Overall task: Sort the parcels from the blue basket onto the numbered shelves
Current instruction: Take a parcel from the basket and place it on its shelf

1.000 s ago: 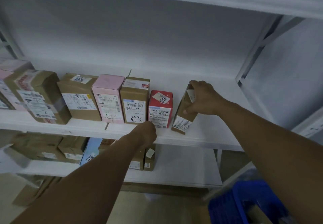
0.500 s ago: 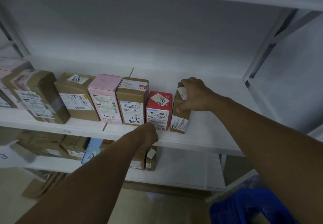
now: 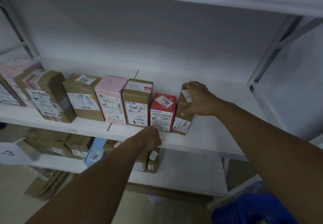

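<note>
Brown parcel (image 3: 180, 106) now nearly upright at the row's end

Since a second ago the parcel has swung from a clear lean to almost square, and its left edge has closed on the red box (image 3: 162, 113), which it touches or all but touches; the right hand (image 3: 197, 99) has travelled with it, while the left hand (image 3: 150, 139) has barely shifted.

Right of centre in the frame, the right hand's fingers drape over the parcel's top and far side, with the thumb pressed on the front face; that is a holding grip, not a flat push. The left hand is curled into a fist against the front lip of the shelf (image 3: 209, 136), just below the red box, with nothing seen in it.

The parcel looks like a small taped carton, stiff at the edges and probably light, since one hand steers it; its narrow base makes it likely to tip, so the top corners are the sensible hold. Pressure belongs on the card rather than the paper labels, which could slide or peel; the neighbouring box gives it a stop to rest against.

At the lower right corner of the frame the blue basket (image 3: 253, 209) shows only in part, and its contents cannot be made out.
</note>
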